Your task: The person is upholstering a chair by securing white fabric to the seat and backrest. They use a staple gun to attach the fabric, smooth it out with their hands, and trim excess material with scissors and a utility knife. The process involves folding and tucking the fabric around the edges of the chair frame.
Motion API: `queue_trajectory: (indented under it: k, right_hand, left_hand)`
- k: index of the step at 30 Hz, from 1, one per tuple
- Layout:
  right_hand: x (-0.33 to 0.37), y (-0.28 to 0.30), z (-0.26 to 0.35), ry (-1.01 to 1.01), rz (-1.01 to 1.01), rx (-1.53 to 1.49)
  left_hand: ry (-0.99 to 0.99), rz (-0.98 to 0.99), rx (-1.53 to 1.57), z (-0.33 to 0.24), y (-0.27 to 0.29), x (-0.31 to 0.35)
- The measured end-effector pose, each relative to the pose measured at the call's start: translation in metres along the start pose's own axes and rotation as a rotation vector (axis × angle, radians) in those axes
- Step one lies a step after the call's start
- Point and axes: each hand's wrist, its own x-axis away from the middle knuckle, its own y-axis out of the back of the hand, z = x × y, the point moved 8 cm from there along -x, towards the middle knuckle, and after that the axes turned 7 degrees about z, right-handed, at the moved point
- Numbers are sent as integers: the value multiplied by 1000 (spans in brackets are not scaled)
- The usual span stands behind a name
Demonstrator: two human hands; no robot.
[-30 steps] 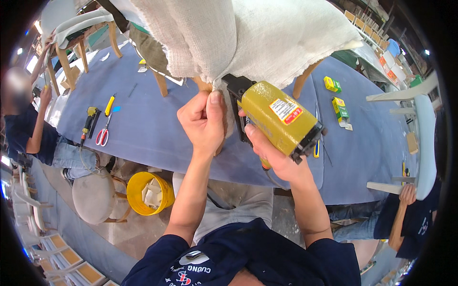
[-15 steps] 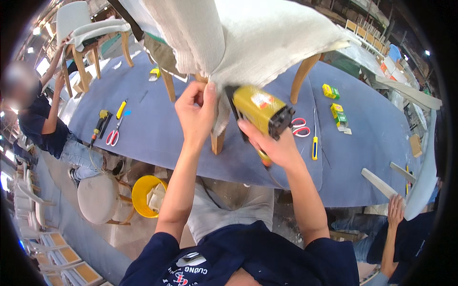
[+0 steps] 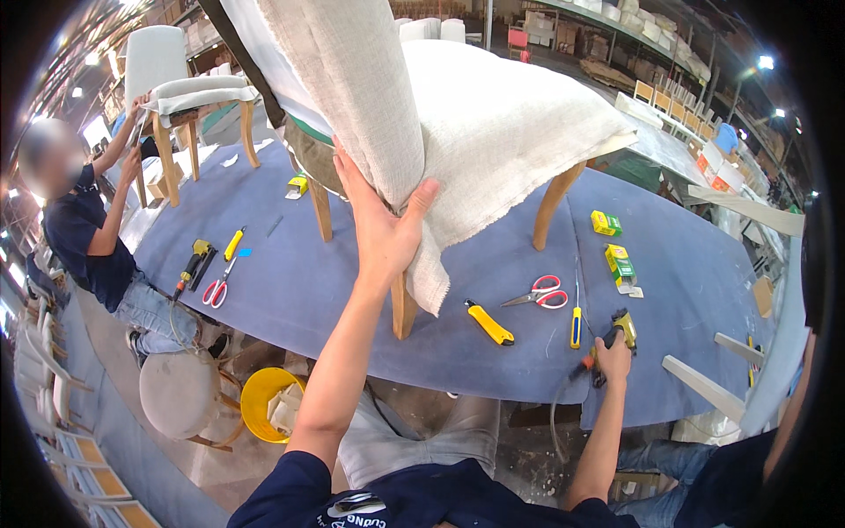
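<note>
A chair with beige fabric [image 3: 519, 132] over its back and seat stands on the blue-covered table, on wooden legs [image 3: 556, 207]. My left hand [image 3: 387, 227] lies against the fabric where the back meets the seat, thumb and fingers spread apart. From under that hand a frayed flap of fabric [image 3: 429, 280] hangs in front of a chair leg [image 3: 403, 308]. Away to the right, at the table's near edge, my right hand [image 3: 613, 358] is closed around a yellow-and-black staple gun [image 3: 626, 327] with a hose attached.
Between my hands lie a yellow utility knife [image 3: 489, 323], red-handled scissors [image 3: 541, 293] and a screwdriver [image 3: 576, 328]. Small yellow-green boxes [image 3: 620, 264] sit farther right. A co-worker [image 3: 97, 216] handles another chair [image 3: 198, 92] at left. Below the table stands a yellow bucket [image 3: 264, 405].
My right hand has carried the staple gun from the chair's corner down to the right table edge. My left hand has gone from pinching the fabric to lying spread on it.
</note>
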Motion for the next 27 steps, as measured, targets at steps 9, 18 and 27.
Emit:
queue_trajectory:
  k: [9, 18, 27]
  right_hand:
    - [-105, 35, 141, 382, 142, -207]
    - [-290, 75, 294, 527, 100, -1548]
    - [-161, 14, 294, 462, 227, -1835]
  left_hand:
    - [26, -135, -83, -25, 5, -6]
    - [-138, 19, -233, 2, 69, -36]
    - [-94, -38, -541, -19, 189, 8]
